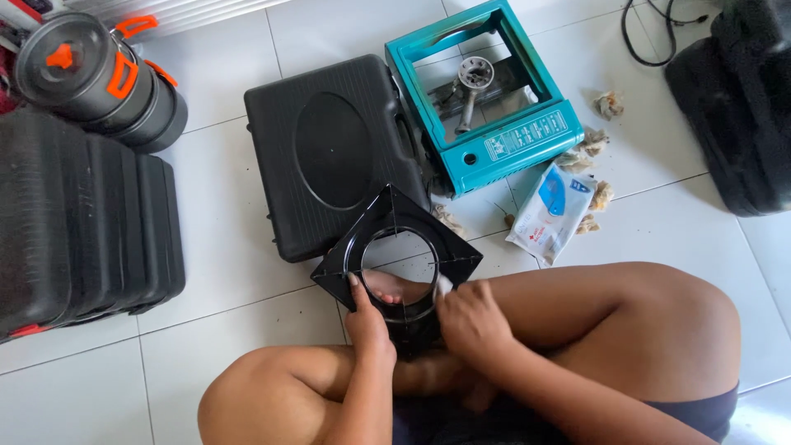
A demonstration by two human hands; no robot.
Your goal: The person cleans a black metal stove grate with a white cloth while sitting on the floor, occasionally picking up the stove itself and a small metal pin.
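black square stove top plate (395, 247) with a round opening, held over a seated person's lap; left hand (368, 323) fingers closed on its lower rim, right hand (471, 320) pressing a white wipe (443, 286) to it. beyond on the tiled floor (222, 321): black carry case (334, 152), teal camp stove (486, 95), wipes packet (550, 210), crumpled tissues (608, 104).

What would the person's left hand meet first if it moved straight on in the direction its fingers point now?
The left hand already touches the black square metal plate with a round hole. Beyond it, probably the black plastic carrying case; depth is unclear.
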